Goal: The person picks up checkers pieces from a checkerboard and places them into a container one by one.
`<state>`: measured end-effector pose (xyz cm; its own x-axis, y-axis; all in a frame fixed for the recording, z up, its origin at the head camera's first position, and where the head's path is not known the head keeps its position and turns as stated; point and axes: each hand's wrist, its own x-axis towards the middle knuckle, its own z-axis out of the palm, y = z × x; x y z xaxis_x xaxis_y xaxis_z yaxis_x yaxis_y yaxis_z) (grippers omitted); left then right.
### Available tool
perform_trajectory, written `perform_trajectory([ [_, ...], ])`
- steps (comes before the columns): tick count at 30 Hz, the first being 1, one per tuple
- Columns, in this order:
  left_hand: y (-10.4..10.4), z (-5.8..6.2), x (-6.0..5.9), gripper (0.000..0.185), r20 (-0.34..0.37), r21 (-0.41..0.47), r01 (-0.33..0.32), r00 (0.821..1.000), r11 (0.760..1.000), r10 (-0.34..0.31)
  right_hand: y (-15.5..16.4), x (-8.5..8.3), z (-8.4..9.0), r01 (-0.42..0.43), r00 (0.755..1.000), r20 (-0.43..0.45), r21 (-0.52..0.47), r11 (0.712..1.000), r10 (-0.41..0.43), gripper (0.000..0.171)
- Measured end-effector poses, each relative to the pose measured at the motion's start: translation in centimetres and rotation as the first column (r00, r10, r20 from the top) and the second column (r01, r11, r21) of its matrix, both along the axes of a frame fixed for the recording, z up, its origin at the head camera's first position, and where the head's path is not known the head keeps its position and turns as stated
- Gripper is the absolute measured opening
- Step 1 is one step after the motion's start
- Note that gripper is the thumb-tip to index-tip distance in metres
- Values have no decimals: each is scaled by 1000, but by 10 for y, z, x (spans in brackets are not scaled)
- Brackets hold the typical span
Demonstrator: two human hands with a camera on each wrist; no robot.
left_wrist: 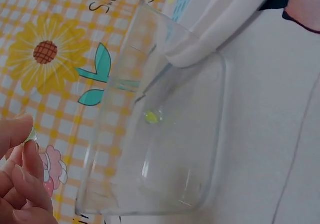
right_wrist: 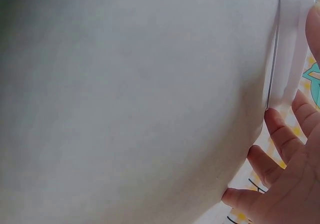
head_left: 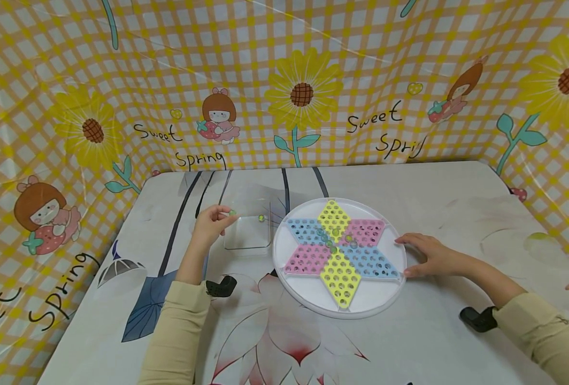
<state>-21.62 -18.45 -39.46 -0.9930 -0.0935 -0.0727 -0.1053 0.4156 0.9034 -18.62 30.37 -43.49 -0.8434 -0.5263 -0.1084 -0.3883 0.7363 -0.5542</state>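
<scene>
My left hand (head_left: pixel 210 224) pinches a small green glass marble (left_wrist: pixel 32 135) between thumb and fingertips, at the left side of a clear plastic box (left_wrist: pixel 222 114). One marble with a yellow-green core (left_wrist: pixel 153 116) lies inside that box. To its right is a round white Chinese checkers board (head_left: pixel 296 294) with a star of yellow, pink and blue hole-dotted sections. Several glass marbles (head_left: pixel 336 232) sit around the star's middle. At the board's right edge, my right hand (head_left: pixel 431 256) touches the rim with spread fingers (right_wrist: pixel 282 134), the thumb nearer the front.
Everything stands on a white table cover (head_left: pixel 438 203) printed with flowers and dark lines. A yellow checked cloth (head_left: pixel 251 64) with sunflowers hangs behind and at both sides. Each sleeve has a small black device (head_left: pixel 221 286) near the cuff.
</scene>
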Motion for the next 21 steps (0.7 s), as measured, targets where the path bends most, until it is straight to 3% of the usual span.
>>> perform_trajectory([
  [11, -4, -10, 1, 28, 34, 26, -12, 999, 1000, 11, 0, 0, 0, 4, 1000, 2, 3, 1000, -4, 69],
  [21, -1, -7, 1, 34, 38, 14, -2, 999, 1000, 1, 0, -1, -1, 1, 1000, 4, 1, 1000, -1, 69],
])
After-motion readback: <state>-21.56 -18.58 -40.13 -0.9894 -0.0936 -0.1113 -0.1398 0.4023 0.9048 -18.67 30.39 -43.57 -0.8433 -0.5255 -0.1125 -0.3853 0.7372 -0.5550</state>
